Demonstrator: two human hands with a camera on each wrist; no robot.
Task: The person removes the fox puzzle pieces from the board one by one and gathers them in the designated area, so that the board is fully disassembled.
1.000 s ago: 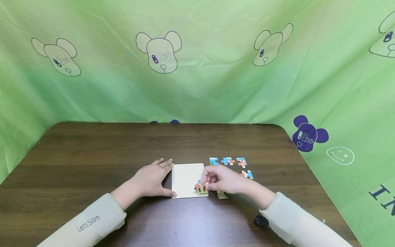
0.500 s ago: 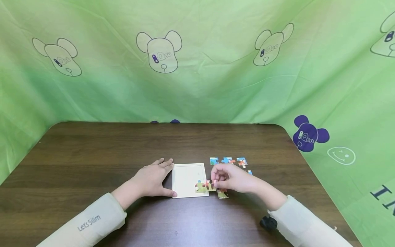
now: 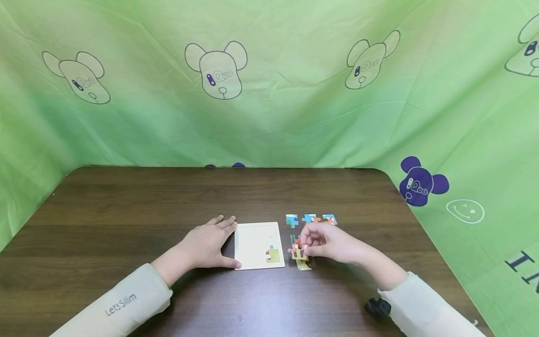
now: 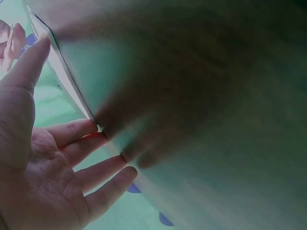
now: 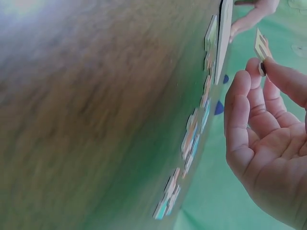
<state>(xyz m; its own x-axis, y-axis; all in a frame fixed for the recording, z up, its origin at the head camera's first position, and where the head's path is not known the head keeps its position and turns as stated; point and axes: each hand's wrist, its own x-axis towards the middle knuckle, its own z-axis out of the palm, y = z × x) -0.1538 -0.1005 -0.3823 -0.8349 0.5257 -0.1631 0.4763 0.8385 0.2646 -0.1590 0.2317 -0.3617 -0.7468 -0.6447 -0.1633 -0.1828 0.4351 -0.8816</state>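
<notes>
A pale, shallow puzzle tray (image 3: 252,241) lies on the table, with a green jigsaw piece (image 3: 273,255) in its lower right part. My left hand (image 3: 210,244) rests at the tray's left side, fingers spread and thumb at the near corner; the left wrist view shows the fingertips along the tray edge (image 4: 64,72). Between thumb and fingertips my right hand (image 3: 327,242) pinches a red and yellow-green jigsaw piece (image 3: 299,253), right of the tray. In the right wrist view this held piece (image 5: 260,47) is raised above the table, seen nearly edge-on.
Loose jigsaw pieces lie right of the tray: a blue one (image 3: 291,219), two more along the back row, and a green-brown one (image 3: 304,265) nearest me. My right hand partly covers others. A green printed cloth (image 3: 269,121) hangs behind the brown table (image 3: 168,192).
My right hand has moved right with the pinched jigsaw piece, from over the tray to over the loose pieces, uncovering the green piece in the tray. The left hand has stayed put.
</notes>
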